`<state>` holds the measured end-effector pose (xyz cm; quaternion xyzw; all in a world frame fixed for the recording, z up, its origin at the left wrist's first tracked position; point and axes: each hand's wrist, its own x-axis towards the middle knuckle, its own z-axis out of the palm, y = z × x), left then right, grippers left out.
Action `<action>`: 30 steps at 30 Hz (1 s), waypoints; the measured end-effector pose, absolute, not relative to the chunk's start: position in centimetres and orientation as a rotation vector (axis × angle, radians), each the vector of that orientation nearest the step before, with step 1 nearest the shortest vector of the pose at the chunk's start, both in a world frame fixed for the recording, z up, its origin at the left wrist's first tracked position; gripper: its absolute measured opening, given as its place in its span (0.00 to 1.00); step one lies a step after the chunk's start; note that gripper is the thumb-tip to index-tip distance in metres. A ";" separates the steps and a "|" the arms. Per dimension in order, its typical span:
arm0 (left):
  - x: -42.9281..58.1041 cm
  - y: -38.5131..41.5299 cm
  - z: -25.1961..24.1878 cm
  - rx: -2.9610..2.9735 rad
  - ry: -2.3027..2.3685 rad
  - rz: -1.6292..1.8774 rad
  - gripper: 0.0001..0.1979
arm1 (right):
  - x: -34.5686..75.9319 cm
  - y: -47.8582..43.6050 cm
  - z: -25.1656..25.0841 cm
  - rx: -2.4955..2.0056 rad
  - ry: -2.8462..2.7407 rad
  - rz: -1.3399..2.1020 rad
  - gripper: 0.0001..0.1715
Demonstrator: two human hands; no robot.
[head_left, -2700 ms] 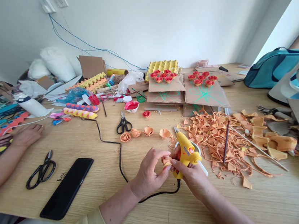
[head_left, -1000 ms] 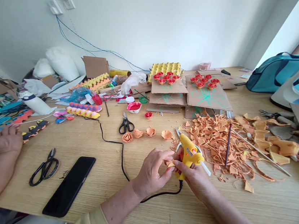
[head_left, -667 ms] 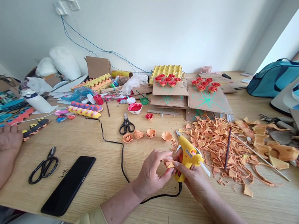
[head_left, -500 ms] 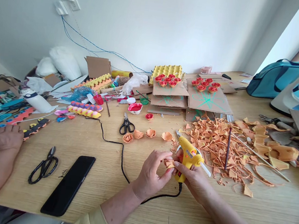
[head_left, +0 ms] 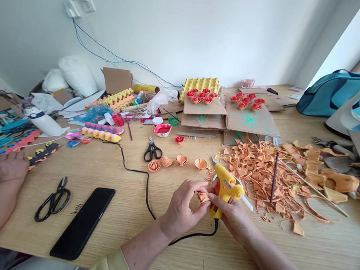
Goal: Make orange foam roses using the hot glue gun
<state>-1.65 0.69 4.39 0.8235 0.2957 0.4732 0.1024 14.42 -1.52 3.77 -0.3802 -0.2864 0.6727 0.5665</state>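
Observation:
Between the fingertips of my left hand [head_left: 186, 206] is a small orange egg-carton flower [head_left: 203, 197], partly covered by the fingers. My right hand [head_left: 234, 214] grips a yellow hot glue gun [head_left: 224, 186], with a white glue stick [head_left: 247, 203] poking out of its back. The right thumb reaches over to the flower's edge, close to my left fingers. Beyond my hands stand several orange flowers, among them a wide-open one [head_left: 201, 164] and a tightly curled one [head_left: 154, 165]. A small red flower [head_left: 180, 140] lies behind them.
A pile of orange carton scraps [head_left: 260, 175] spreads on the right. Black-handled scissors [head_left: 153, 151], a second pair [head_left: 53, 202] and a phone [head_left: 83, 224] lie on the left. The glue gun's black cord [head_left: 147, 192] crosses the table. A co-worker's hands [head_left: 12, 167] are at far left.
My hands and the flower hold nearly the same pose; the glue gun has shifted very slightly. The view has moved a touch.

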 end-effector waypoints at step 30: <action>-1.5 0.7 4.5 2.534 0.904 1.407 0.17 | 14.3 -1.3 3.8 -0.893 -0.679 1.513 0.25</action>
